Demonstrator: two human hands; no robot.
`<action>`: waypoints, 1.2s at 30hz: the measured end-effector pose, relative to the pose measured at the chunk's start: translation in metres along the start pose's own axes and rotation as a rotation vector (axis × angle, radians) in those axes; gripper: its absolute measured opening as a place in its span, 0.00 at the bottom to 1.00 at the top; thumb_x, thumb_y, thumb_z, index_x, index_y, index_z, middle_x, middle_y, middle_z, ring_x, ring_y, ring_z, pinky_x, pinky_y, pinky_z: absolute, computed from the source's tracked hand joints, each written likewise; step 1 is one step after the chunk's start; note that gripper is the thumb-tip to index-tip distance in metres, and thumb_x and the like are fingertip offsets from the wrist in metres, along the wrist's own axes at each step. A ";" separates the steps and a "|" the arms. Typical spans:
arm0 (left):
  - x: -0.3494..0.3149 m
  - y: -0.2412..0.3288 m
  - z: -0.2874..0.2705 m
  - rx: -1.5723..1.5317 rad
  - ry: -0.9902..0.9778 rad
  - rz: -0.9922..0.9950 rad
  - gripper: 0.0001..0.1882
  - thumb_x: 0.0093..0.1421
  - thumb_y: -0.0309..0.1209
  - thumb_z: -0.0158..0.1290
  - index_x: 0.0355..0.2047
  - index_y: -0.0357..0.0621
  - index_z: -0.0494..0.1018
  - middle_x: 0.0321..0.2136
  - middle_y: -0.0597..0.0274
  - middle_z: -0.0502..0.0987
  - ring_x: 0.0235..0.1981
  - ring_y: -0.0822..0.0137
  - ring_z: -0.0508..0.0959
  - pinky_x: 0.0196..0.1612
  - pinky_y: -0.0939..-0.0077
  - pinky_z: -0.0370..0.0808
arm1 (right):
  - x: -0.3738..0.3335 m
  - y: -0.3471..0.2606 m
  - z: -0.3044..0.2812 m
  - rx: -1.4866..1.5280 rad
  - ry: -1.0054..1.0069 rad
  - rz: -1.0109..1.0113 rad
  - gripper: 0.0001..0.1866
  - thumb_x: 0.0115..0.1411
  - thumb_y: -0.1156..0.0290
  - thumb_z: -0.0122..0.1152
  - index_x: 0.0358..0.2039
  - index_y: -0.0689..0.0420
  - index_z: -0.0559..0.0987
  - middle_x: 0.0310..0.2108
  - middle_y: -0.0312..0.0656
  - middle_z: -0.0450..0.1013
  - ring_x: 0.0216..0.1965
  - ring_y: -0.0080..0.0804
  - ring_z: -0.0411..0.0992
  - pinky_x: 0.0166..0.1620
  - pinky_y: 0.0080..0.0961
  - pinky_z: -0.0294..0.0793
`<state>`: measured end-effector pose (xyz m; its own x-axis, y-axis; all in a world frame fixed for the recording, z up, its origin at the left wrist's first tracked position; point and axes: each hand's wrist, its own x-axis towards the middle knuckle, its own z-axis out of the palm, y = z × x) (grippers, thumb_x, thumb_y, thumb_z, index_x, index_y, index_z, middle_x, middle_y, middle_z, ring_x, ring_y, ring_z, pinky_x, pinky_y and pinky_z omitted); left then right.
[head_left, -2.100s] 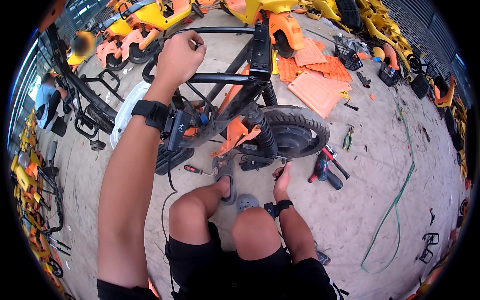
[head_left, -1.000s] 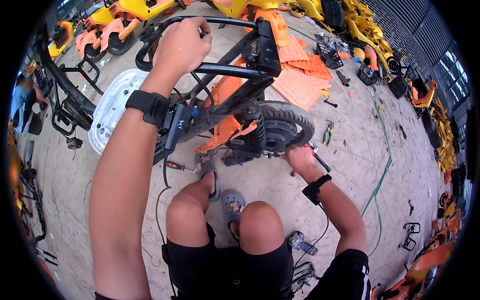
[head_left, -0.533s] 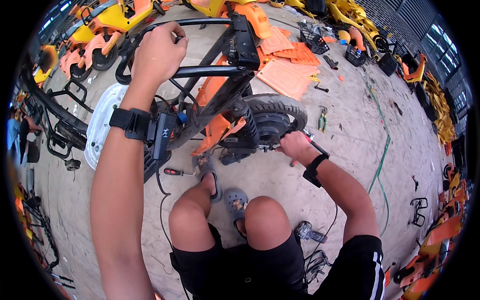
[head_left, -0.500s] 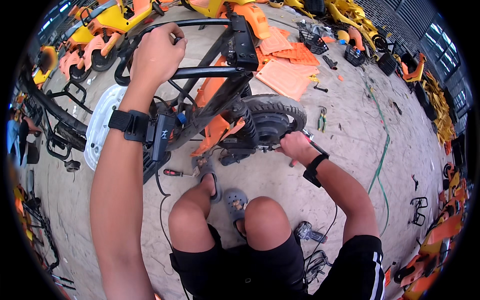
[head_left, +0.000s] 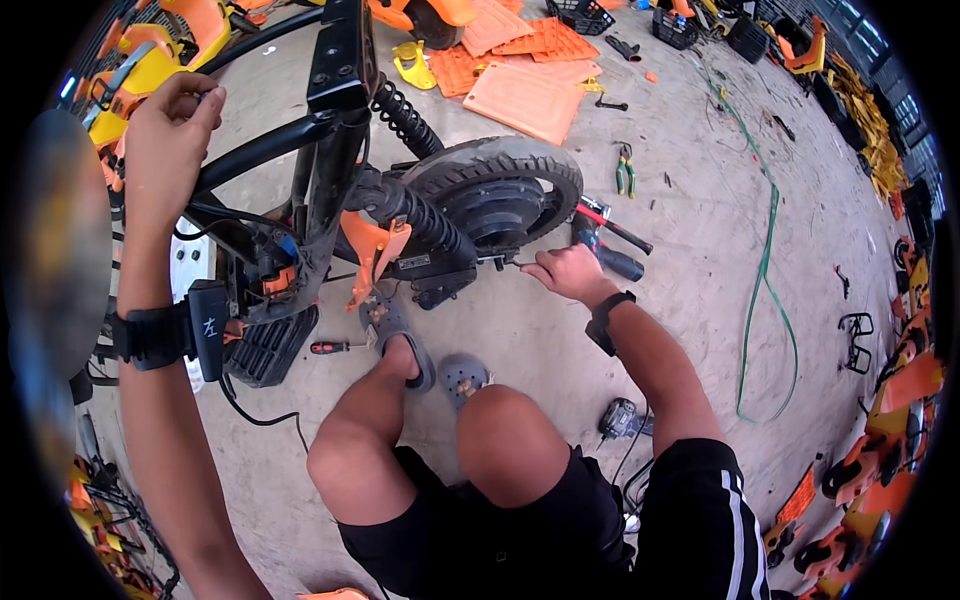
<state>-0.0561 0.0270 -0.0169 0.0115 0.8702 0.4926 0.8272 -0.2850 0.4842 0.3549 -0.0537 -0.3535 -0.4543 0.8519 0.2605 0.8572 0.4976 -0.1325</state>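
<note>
The rear wheel (head_left: 500, 205) of a stripped scooter leans ahead of me, joined to its black frame (head_left: 325, 150). My right hand (head_left: 568, 273) is closed at the wheel's axle end (head_left: 500, 260); a thin dark piece runs between its fingertips and the axle, too small to name. My left hand (head_left: 165, 140) is at the frame's looped tube, fingers curled, with a small dark bit showing at the fingertips. Whether it grips the tube is hidden. A spring shock absorber (head_left: 435, 228) and an orange plastic piece (head_left: 378, 245) stand between the frame and the wheel.
Beyond my right hand lie a red-and-black handled tool (head_left: 625, 235), a dark blue-black tool (head_left: 615, 258) and green-handled pliers (head_left: 625, 170). A screwdriver (head_left: 340, 347) and a power tool (head_left: 622, 418) are near my feet. Orange panels (head_left: 525, 100) and a green cord (head_left: 768, 260) cover parts of the floor.
The view has shifted, with the scooter now farther left and tilted. My left hand has moved left with the frame; my right hand stays by the axle, now slightly farther from the wheel.
</note>
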 end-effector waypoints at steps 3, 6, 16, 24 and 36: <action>-0.003 0.000 0.000 -0.016 0.023 -0.034 0.14 0.61 0.37 0.57 0.38 0.38 0.76 0.21 0.68 0.74 0.18 0.80 0.66 0.22 0.84 0.64 | -0.005 0.005 0.017 0.061 0.007 0.010 0.25 0.64 0.47 0.51 0.20 0.54 0.74 0.16 0.42 0.73 0.20 0.46 0.73 0.25 0.40 0.71; -0.003 -0.001 -0.002 0.003 0.055 -0.025 0.13 0.61 0.37 0.57 0.38 0.39 0.76 0.20 0.69 0.73 0.18 0.82 0.64 0.21 0.85 0.61 | -0.010 -0.004 0.045 0.258 0.066 0.112 0.22 0.64 0.51 0.53 0.22 0.55 0.72 0.18 0.45 0.73 0.23 0.48 0.73 0.27 0.42 0.70; 0.000 0.002 -0.003 0.005 -0.019 -0.031 0.12 0.61 0.34 0.56 0.37 0.36 0.75 0.21 0.66 0.74 0.18 0.80 0.68 0.21 0.83 0.64 | -0.016 -0.044 0.090 0.385 0.316 0.421 0.16 0.64 0.57 0.53 0.28 0.57 0.72 0.25 0.49 0.73 0.30 0.53 0.72 0.32 0.45 0.70; -0.002 0.007 -0.003 0.044 0.029 -0.050 0.11 0.57 0.33 0.56 0.35 0.37 0.76 0.19 0.60 0.76 0.21 0.70 0.74 0.29 0.73 0.69 | -0.027 -0.041 0.045 0.413 0.181 0.347 0.18 0.64 0.57 0.55 0.26 0.59 0.78 0.26 0.47 0.75 0.27 0.51 0.74 0.30 0.42 0.73; 0.000 0.003 0.001 0.117 0.049 -0.009 0.11 0.56 0.36 0.55 0.33 0.41 0.77 0.17 0.58 0.74 0.23 0.58 0.76 0.30 0.64 0.70 | -0.017 -0.032 -0.036 0.212 0.062 0.137 0.13 0.63 0.59 0.54 0.34 0.54 0.81 0.25 0.44 0.77 0.27 0.47 0.76 0.31 0.39 0.76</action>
<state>-0.0531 0.0267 -0.0159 -0.0214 0.8511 0.5246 0.8869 -0.2260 0.4028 0.3439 -0.0896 -0.3194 -0.3160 0.9055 0.2833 0.8370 0.4066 -0.3661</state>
